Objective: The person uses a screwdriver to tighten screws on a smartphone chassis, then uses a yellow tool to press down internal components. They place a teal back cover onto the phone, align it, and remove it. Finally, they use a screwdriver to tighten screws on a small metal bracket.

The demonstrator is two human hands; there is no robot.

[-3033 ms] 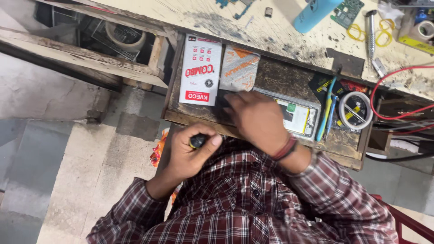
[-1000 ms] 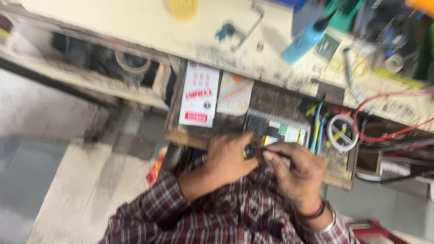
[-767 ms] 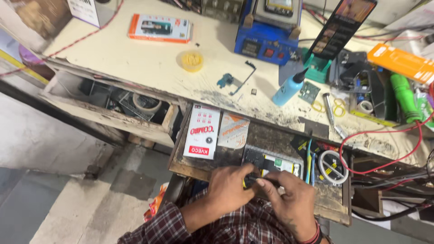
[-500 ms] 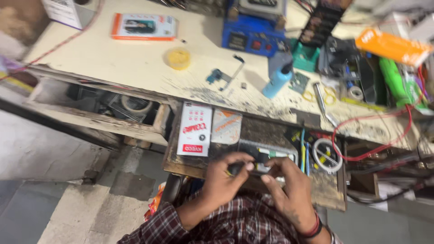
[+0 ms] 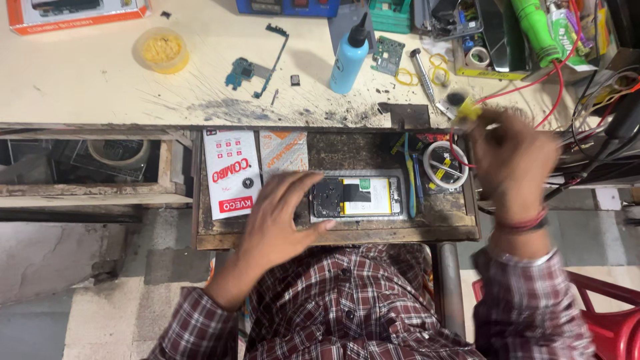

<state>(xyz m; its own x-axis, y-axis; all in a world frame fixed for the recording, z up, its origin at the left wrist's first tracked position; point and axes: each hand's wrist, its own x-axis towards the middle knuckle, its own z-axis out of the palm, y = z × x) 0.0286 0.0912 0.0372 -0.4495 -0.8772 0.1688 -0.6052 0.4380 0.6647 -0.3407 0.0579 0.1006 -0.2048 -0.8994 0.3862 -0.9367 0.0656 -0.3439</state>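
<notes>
Left hand (image 5: 283, 217), fingers spread flat, rests on the opened phone (image 5: 357, 197) in the drawer (image 5: 333, 235) (frame centre). Right hand (image 5: 513, 160), blurred at right, pinches a small yellow object (image 5: 467, 110).

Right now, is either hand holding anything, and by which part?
Left hand holds nothing; it rests flat beside the opened phone, thumb at its edge. Right hand is blurred near the red wire; a grip cannot be told.

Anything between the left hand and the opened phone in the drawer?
Nothing visible. The left hand already rests at the left end of the opened phone in the drawer; the right hand is raised apart, to the right.
</notes>
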